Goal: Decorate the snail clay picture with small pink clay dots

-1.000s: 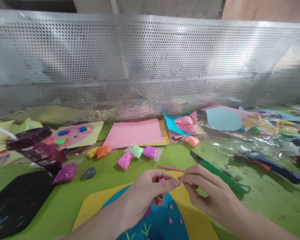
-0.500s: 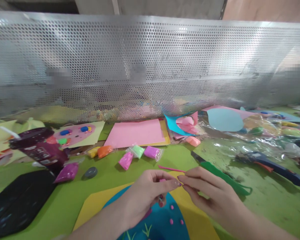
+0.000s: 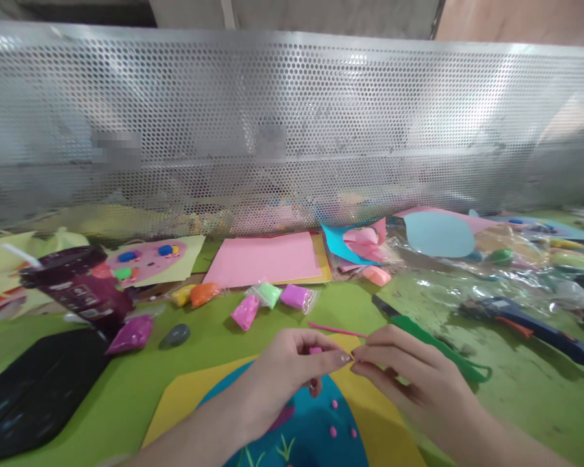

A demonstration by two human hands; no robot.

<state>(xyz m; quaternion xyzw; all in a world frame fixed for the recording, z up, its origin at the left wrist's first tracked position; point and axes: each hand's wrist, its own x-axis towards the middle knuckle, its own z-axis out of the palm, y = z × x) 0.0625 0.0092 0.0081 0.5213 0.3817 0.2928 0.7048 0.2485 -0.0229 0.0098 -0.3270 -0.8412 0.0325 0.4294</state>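
Note:
My left hand [image 3: 289, 373] is closed over the picture, with a bit of pink modelling clay [image 3: 315, 351] showing between its curled fingers. My right hand [image 3: 413, 373] pinches at the left hand's fingertips; whatever is between its fingers is too small to make out. Below them lies a blue paper oval [image 3: 316, 447] on a yellow sheet [image 3: 175, 405]. Small pink clay dots [image 3: 333, 431] and thin green grass-like strands [image 3: 286, 447] are stuck to the blue. Part of a darker pink shape [image 3: 283, 416] shows beside my left hand.
A green-handled knife [image 3: 433, 344] and a dark blue glue gun [image 3: 535, 327] lie at the right. Small clay bags [image 3: 246, 312] and a pink stick [image 3: 335, 329] lie beyond my hands. At the left are a tilted drink cup [image 3: 85, 292] and a black pouch [image 3: 39, 389]. A perforated metal panel [image 3: 292, 130] stands behind.
My right hand's fingertips have drawn slightly away from the left thumb. Both hands otherwise keep nearly the same place, and the things on the table have not moved.

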